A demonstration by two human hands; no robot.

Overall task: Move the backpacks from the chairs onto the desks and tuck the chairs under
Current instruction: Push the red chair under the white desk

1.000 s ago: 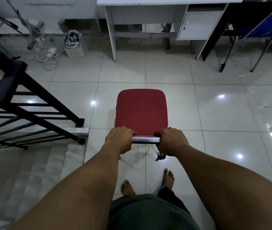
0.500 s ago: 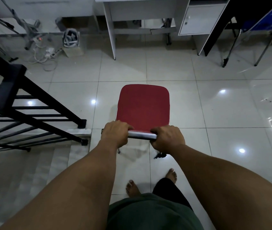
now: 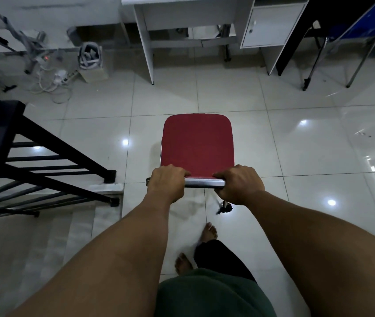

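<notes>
A red-seated chair (image 3: 197, 145) with a chrome frame stands on the tiled floor in the middle of the view, its seat bare. My left hand (image 3: 167, 182) grips the left end of its metal top bar (image 3: 203, 183). My right hand (image 3: 239, 184) grips the right end of the same bar. Straight ahead stands a white desk (image 3: 146, 37) with an open knee space and a small cabinet (image 3: 271, 26) on its right side. No backpack is in view.
A black stair railing (image 3: 44, 161) and descending steps lie close on the left. Cables, a power strip and a small bin (image 3: 90, 58) sit at the back left. A blue chair with metal legs (image 3: 319, 53) stands at the back right. My bare feet (image 3: 209, 232) are behind the chair.
The chair and both hands have advanced across the tiles toward the white desk, which now looks nearer. My feet have stepped forward. Both grips on the bar are unchanged.
</notes>
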